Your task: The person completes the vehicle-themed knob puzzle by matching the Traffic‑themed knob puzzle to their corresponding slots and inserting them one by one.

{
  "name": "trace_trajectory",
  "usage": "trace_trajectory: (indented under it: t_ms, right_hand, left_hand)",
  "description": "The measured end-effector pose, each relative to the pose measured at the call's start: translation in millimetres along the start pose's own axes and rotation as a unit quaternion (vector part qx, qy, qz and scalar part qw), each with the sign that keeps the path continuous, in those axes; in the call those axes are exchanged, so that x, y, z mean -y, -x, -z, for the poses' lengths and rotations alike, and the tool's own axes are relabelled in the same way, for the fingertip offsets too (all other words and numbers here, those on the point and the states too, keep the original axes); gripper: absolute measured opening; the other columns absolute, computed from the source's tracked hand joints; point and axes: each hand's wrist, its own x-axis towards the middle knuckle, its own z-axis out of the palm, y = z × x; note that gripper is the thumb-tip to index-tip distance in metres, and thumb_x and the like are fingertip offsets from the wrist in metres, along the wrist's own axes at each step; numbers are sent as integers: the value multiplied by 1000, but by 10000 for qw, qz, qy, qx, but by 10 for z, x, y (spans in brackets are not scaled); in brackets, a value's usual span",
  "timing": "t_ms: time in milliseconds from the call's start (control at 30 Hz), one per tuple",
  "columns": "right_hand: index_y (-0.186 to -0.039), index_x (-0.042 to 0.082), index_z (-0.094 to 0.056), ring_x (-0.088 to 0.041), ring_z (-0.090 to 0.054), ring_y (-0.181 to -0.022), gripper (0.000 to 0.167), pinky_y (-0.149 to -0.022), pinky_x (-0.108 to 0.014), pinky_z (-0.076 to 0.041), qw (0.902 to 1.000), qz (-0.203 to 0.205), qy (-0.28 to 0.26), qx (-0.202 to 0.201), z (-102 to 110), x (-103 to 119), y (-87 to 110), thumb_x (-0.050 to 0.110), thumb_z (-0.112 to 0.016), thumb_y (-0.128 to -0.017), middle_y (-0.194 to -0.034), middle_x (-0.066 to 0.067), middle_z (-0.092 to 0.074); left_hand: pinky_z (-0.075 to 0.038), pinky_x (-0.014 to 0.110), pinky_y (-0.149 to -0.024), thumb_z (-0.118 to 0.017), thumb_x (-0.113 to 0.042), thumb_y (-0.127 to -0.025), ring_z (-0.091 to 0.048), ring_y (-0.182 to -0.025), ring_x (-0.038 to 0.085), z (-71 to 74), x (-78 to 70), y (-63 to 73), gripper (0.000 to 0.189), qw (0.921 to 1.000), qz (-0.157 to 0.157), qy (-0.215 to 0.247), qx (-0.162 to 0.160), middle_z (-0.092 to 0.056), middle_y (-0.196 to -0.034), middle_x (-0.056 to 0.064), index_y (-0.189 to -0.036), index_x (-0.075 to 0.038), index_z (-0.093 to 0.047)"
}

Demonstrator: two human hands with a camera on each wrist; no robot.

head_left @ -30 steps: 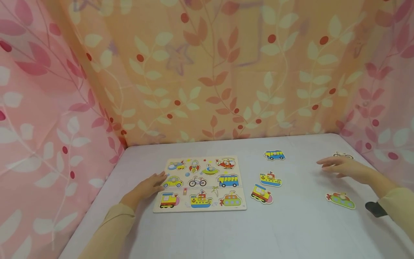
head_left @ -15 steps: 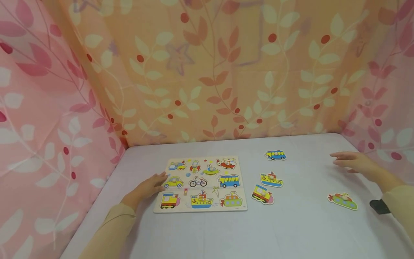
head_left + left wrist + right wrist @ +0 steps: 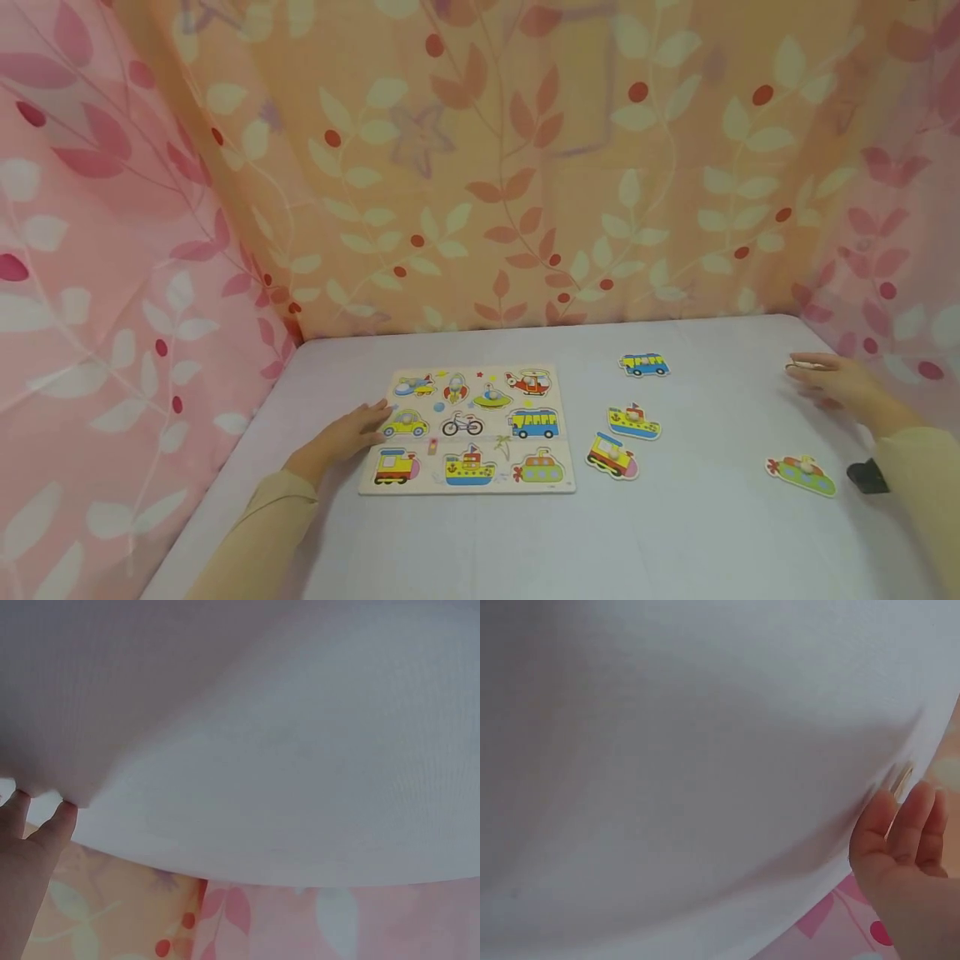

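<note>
A wooden peg puzzle board (image 3: 472, 483) with vehicle pictures lies on the table. My left hand (image 3: 341, 437) rests at its left edge by the yellow car, fingers relaxed. Fingers of that left hand (image 3: 37, 832) show in the left wrist view. At the table's far right, my right hand (image 3: 847, 383) is over the bicycle puzzle piece (image 3: 802, 365), mostly hidden by the fingers. In the right wrist view, the thumb and fingers of the right hand (image 3: 904, 855) pinch the thin piece (image 3: 903, 781).
Loose knobbed pieces lie right of the board: a bus (image 3: 645, 364), a boat (image 3: 634, 422), a train (image 3: 611, 457) and a submarine (image 3: 801, 475). A black object (image 3: 868, 477) is by the right forearm. Patterned curtains (image 3: 495, 167) surround the table (image 3: 525, 550).
My right hand has moved right and come down onto the bicycle piece, which shows less between the fingers. The left hand stays at the board's edge. The head view has shifted slightly.
</note>
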Motion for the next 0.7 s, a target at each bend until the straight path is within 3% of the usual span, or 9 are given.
trace_trajectory:
  t_ms: [67, 133, 267, 333, 367, 433, 467, 567, 700]
  right_hand:
    - [-130, 16, -55, 1, -60, -74, 37, -67, -27, -54, 9996, -122, -116, -232, -17, -15, 15, 35, -58, -98, -84, 29, -61]
    - [-144, -1, -39, -2, -59, -72, 60, -65, -25, -53, 9988, -138, -236, -399, -29, -33, 24, 34, -57, -98, -82, 28, -62]
    - [-144, 20, -45, -4, -58, -67, 50, -61, -20, -51, 9917, -237, -1051, -703, -43, -95, 31, 27, -60, -97, -78, 26, -65]
    - [-123, 38, -56, -5, -57, -64, 32, -60, -19, -51, 9851, -378, -1408, -916, -41, -134, 20, 26, -64, -95, -75, 23, -65]
    - [-122, 39, -57, -5, -57, -63, 32, -59, -18, -51, 9836, -454, -1416, -1018, -39, -152, 14, 27, -66, -94, -74, 23, -64]
    - [-140, 18, -53, -5, -56, -62, 51, -59, -19, -52, 9854, -590, -1116, -1143, -25, -182, -3, 32, -66, -93, -72, 21, -60]
    - [-141, 13, -52, -5, -55, -61, 55, -59, -19, -52, 9859, -678, -959, -1194, -18, -199, -18, 34, -66, -92, -71, 20, -59]
    - [-146, -10, -21, -6, -53, -58, 86, -56, -21, -50, 9864, -997, -286, -1272, -10, -196, -35, 41, -64, -91, -67, 15, -56]
    - [-147, -8, -20, -10, -49, -55, 87, -54, -26, -45, 9822, -1413, 207, -1220, -13, -150, -25, 44, -61, -92, -62, 7, -54]
  left_hand:
    - [-9, 65, -112, -62, -27, -95, -6, -146, 40, -5, -3, -7, 63, 10000, -2, 5, 16, -21, -160, 8, -151, -14, -36]
    - [-9, 64, -112, -62, -26, -95, -6, -146, 39, -6, -5, -9, 62, 10000, 29, 17, 14, -21, -160, 7, -151, -15, -36]
    - [-9, 65, -111, -62, -27, -95, -7, -146, 40, -11, -21, -6, 62, 10000, -1, 6, 1, -22, -160, 8, -150, -14, -37]
    - [-9, 65, -112, -62, -27, -95, -7, -146, 39, -14, -29, -6, 62, 10000, 36, 44, -7, -21, -160, 7, -150, -15, -37]
    - [-9, 65, -112, -62, -27, -95, -7, -146, 39, -14, -32, -5, 62, 10000, 40, 55, -14, -21, -160, 7, -150, -15, -37]
    - [-9, 65, -112, -62, -26, -95, -7, -147, 38, -17, -34, -3, 62, 10000, 58, 68, -32, -22, -160, 7, -150, -15, -37]
    - [-9, 65, -112, -62, -27, -95, -7, -146, 39, -17, -33, -3, 62, 10000, 39, 67, -33, -22, -160, 7, -150, -15, -37]
    - [-10, 65, -111, -62, -27, -95, -7, -146, 39, -19, -26, 4, 62, 10000, -7, 69, -30, -22, -160, 9, -150, -14, -38]
    - [-10, 65, -111, -62, -26, -95, -8, -146, 39, -21, -24, 4, 62, 10000, 17, 45, -7, -23, -160, 9, -150, -15, -38]
